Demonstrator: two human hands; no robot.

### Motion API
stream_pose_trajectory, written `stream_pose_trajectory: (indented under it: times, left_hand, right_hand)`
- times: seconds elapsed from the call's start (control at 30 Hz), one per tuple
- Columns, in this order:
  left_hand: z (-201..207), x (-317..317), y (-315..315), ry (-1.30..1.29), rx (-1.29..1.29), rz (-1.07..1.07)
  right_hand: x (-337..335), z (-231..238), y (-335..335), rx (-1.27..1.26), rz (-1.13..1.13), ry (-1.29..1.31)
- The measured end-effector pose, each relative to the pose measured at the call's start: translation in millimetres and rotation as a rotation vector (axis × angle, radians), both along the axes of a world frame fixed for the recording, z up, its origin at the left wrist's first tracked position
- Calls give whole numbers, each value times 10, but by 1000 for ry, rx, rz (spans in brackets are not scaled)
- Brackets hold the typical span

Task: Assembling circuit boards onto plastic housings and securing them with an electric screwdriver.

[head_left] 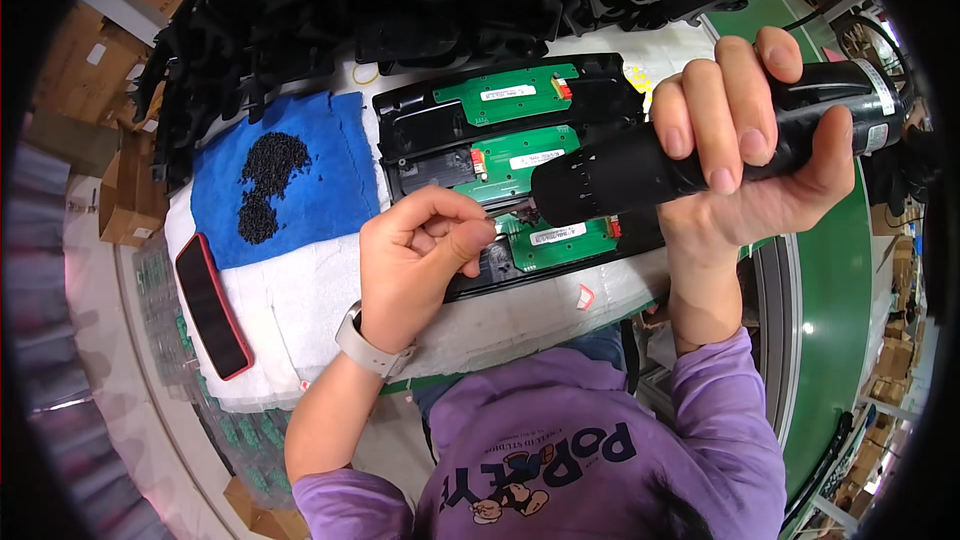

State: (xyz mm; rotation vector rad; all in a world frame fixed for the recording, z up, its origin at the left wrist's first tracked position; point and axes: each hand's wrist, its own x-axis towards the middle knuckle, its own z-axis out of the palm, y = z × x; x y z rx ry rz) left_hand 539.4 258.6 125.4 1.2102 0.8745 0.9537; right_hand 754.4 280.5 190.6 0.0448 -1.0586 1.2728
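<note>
My right hand [740,130] is wrapped round a black electric screwdriver [610,175], which lies nearly level with its nose pointing left. Just left of that nose, my left hand [425,250] is closed in a pinch; what its fingertips hold, if anything, is too small to make out. Beneath both hands are several black plastic housings [410,128] side by side, carrying green circuit boards [515,180] with white labels and small red-and-white connectors. The screwdriver covers part of the middle and nearest boards. A wristband [372,345] circles my left wrist.
Small black screws [275,165] are heaped on a blue cloth [340,165] at the left. Nearby, a red-edged phone [213,310] rests on white padding [290,315]. Black plastic parts [450,5] are piled along the back. A cable trails from the screwdriver at the far right.
</note>
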Motion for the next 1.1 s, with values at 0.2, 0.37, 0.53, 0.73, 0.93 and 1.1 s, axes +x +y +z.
stream_pose_trajectory:
  times: [0.2,0.37,0.53,0.73,0.93,1.1]
  left_hand:
    - [45,9,-4,72,-18,-10]
    - [33,28,-34,41,-98,-64]
    - [41,4,-36,36,-83,-117]
    - [-18,12,55,-174,68,31]
    - [-14,62,19,-199,90,18]
    - [-71,63,10,-178,99,31]
  right_hand:
    - [-41,0,-35,2,12,-64]
    - [-80,8,-62,-41,20,-109]
    - [-109,66,-141,-205,4,-6]
    - [-109,144,-158,-213,-84,-563]
    - [-192,159,-261,-238,-97,-585]
    - [-266,156,-284,-258,-99,-611]
